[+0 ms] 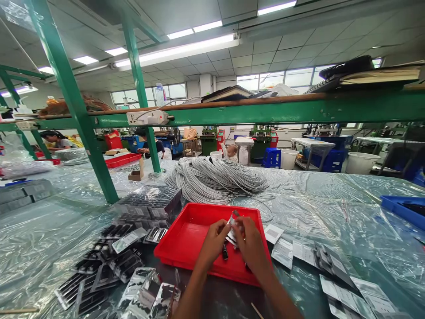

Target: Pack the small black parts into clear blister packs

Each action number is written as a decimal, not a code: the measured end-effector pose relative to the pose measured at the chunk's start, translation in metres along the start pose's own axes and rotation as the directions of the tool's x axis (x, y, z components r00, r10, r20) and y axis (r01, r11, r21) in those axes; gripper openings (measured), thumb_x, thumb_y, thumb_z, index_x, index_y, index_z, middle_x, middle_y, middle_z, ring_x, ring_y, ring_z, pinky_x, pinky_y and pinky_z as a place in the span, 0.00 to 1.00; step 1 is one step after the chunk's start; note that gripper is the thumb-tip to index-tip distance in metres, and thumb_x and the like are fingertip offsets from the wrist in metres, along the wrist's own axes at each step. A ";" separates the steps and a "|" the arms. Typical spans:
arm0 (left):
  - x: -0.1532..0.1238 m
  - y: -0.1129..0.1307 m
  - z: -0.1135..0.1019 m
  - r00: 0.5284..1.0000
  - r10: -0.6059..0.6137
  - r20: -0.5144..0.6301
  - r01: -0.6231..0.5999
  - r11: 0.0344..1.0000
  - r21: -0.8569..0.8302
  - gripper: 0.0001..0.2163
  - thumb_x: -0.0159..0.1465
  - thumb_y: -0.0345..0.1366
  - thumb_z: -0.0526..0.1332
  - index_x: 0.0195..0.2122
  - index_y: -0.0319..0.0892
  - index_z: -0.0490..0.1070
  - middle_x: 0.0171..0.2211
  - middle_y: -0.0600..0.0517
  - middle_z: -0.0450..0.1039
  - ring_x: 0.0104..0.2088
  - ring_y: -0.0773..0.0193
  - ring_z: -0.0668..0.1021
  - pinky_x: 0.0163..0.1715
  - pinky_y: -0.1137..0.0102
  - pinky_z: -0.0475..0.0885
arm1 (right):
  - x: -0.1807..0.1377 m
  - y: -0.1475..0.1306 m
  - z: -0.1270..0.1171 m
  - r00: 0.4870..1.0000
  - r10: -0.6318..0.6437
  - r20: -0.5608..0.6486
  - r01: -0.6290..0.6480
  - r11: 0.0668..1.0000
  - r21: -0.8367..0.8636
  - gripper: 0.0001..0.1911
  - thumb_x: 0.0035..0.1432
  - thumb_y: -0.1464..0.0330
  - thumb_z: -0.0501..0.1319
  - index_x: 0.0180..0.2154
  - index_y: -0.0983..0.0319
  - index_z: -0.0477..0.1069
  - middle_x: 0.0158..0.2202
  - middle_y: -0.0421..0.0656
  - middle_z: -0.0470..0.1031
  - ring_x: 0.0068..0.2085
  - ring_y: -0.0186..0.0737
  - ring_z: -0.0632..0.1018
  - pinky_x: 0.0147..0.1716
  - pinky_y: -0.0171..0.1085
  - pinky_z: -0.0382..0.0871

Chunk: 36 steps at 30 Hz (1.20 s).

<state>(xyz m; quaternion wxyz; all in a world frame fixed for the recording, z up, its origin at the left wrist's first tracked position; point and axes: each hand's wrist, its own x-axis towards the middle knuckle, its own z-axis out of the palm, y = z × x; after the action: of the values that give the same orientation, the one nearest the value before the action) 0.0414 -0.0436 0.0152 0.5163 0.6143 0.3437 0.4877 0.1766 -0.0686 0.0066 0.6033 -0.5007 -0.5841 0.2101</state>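
Observation:
Over the right half of a red plastic tray (186, 235), both my hands meet at a small whitish, shiny packet (232, 220). My left hand (215, 239) pinches its left side between thumb and fingers. From the other side, the fingers of my right hand (247, 235) close on the packet and cover part of it. What the packet contains I cannot make out. Just below the hands, a small black piece (225, 252) shows against the tray floor.
Black flat packs (109, 261) and clear blister packs (146, 292) lie left of the tray. White-labelled packs (345, 288) spread to the right. Behind sit a grey cable coil (215, 179) and stacked boxes (149, 206). A green shelf frame (282, 110) crosses above.

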 end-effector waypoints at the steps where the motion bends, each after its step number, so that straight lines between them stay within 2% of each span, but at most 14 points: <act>1: 0.000 0.001 0.001 1.000 0.006 0.008 -0.006 1.000 0.007 0.15 0.61 0.49 0.61 0.28 0.40 0.70 0.23 0.56 0.67 0.26 0.68 0.70 0.27 0.75 0.64 | 0.000 -0.002 -0.001 0.998 -0.043 0.034 0.044 0.998 -0.036 0.11 0.60 0.58 0.60 0.38 0.58 0.71 0.39 0.47 0.75 0.39 0.46 0.76 0.39 0.43 0.70; 6: -0.002 0.006 -0.001 0.984 -0.001 0.178 0.002 1.000 -0.009 0.17 0.62 0.51 0.59 0.31 0.40 0.72 0.24 0.56 0.68 0.24 0.70 0.68 0.25 0.76 0.63 | 0.009 -0.002 -0.016 0.977 0.033 0.210 -0.033 0.999 -0.003 0.15 0.57 0.55 0.64 0.32 0.59 0.68 0.28 0.39 0.72 0.29 0.39 0.73 0.28 0.36 0.67; 10: -0.001 0.001 -0.003 0.984 -0.034 0.177 0.036 0.999 -0.005 0.19 0.61 0.53 0.59 0.29 0.40 0.71 0.21 0.57 0.66 0.21 0.71 0.66 0.21 0.76 0.60 | 0.013 0.001 -0.025 0.961 0.036 0.274 -0.042 0.999 0.014 0.13 0.57 0.57 0.63 0.31 0.60 0.69 0.26 0.38 0.73 0.28 0.37 0.74 0.27 0.34 0.68; 13: 0.001 -0.004 0.002 0.991 -0.059 0.124 0.058 0.998 0.017 0.19 0.59 0.53 0.60 0.28 0.40 0.70 0.21 0.56 0.67 0.21 0.70 0.67 0.21 0.76 0.60 | 0.011 0.005 -0.024 0.967 0.018 0.253 -0.007 0.999 -0.043 0.11 0.59 0.60 0.60 0.33 0.61 0.73 0.28 0.42 0.78 0.29 0.40 0.78 0.29 0.36 0.70; 15: 0.004 -0.009 0.003 0.996 -0.075 0.049 0.074 0.996 0.040 0.18 0.58 0.52 0.61 0.26 0.40 0.69 0.20 0.57 0.66 0.21 0.70 0.67 0.20 0.76 0.60 | 0.010 0.008 -0.021 0.972 0.011 0.236 0.004 0.998 -0.062 0.12 0.59 0.61 0.59 0.33 0.61 0.75 0.29 0.44 0.80 0.30 0.42 0.80 0.32 0.38 0.72; 20: 0.008 -0.017 -0.008 0.976 -0.115 -0.184 0.128 0.990 0.058 0.18 0.59 0.52 0.59 0.23 0.43 0.62 0.17 0.60 0.61 0.17 0.72 0.65 0.16 0.77 0.57 | 0.016 0.020 -0.028 0.980 0.157 0.121 -0.156 0.988 -0.015 0.17 0.57 0.56 0.58 0.36 0.62 0.76 0.31 0.48 0.82 0.31 0.47 0.82 0.33 0.42 0.76; 22: 0.008 -0.017 -0.015 0.968 -0.139 -0.207 0.150 0.988 0.039 0.18 0.60 0.54 0.58 0.26 0.44 0.63 0.16 0.62 0.59 0.14 0.71 0.63 0.14 0.76 0.58 | 0.019 0.022 -0.032 0.987 0.142 0.069 -0.135 0.987 -0.090 0.17 0.56 0.55 0.58 0.37 0.62 0.76 0.34 0.50 0.82 0.36 0.51 0.82 0.38 0.46 0.75; 25: 0.007 -0.011 -0.017 0.976 -0.168 -0.137 0.168 0.986 -0.010 0.17 0.59 0.54 0.59 0.32 0.44 0.66 0.18 0.62 0.62 0.14 0.71 0.65 0.14 0.75 0.61 | 0.019 0.020 -0.030 0.997 0.070 0.027 -0.062 0.971 -0.229 0.18 0.54 0.55 0.61 0.37 0.62 0.75 0.40 0.53 0.80 0.43 0.54 0.80 0.46 0.51 0.71; 27: 0.005 -0.007 -0.013 0.983 -0.174 -0.059 0.171 0.984 -0.050 0.18 0.58 0.54 0.60 0.34 0.43 0.68 0.24 0.58 0.68 0.19 0.69 0.72 0.18 0.75 0.67 | 0.015 0.018 -0.022 0.981 0.158 0.116 -0.138 0.976 -0.168 0.18 0.54 0.54 0.62 0.36 0.62 0.74 0.37 0.51 0.80 0.39 0.53 0.80 0.41 0.49 0.73; 30: 0.003 0.000 -0.009 0.983 -0.179 0.038 0.181 0.980 -0.085 0.19 0.57 0.52 0.63 0.37 0.41 0.70 0.32 0.52 0.74 0.28 0.66 0.78 0.28 0.72 0.73 | 0.010 0.016 -0.011 0.899 0.303 0.315 -0.348 0.932 0.097 0.18 0.55 0.52 0.61 0.32 0.60 0.70 0.25 0.42 0.77 0.27 0.45 0.79 0.25 0.40 0.71; 32: 0.001 0.004 -0.011 0.980 -0.189 0.065 0.194 0.978 -0.072 0.18 0.56 0.51 0.64 0.36 0.39 0.72 0.30 0.51 0.76 0.29 0.65 0.79 0.31 0.71 0.74 | 0.009 0.016 -0.008 0.890 0.319 0.326 -0.400 0.889 0.221 0.19 0.54 0.51 0.63 0.29 0.59 0.67 0.21 0.39 0.74 0.23 0.41 0.76 0.20 0.36 0.66; 36: -0.002 0.011 -0.017 0.982 -0.170 0.080 0.173 0.984 -0.032 0.17 0.57 0.49 0.66 0.32 0.38 0.73 0.24 0.52 0.75 0.24 0.66 0.78 0.26 0.74 0.71 | 0.009 0.011 -0.008 0.890 0.344 0.300 -0.431 0.849 0.306 0.20 0.51 0.51 0.66 0.27 0.61 0.68 0.20 0.38 0.72 0.21 0.35 0.73 0.19 0.32 0.63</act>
<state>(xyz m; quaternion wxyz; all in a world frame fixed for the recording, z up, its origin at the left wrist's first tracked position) 0.0237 -0.0425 0.0256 0.5809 0.5906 0.3657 0.4241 0.1898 -0.0597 0.0032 0.5572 -0.4598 -0.4879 0.4900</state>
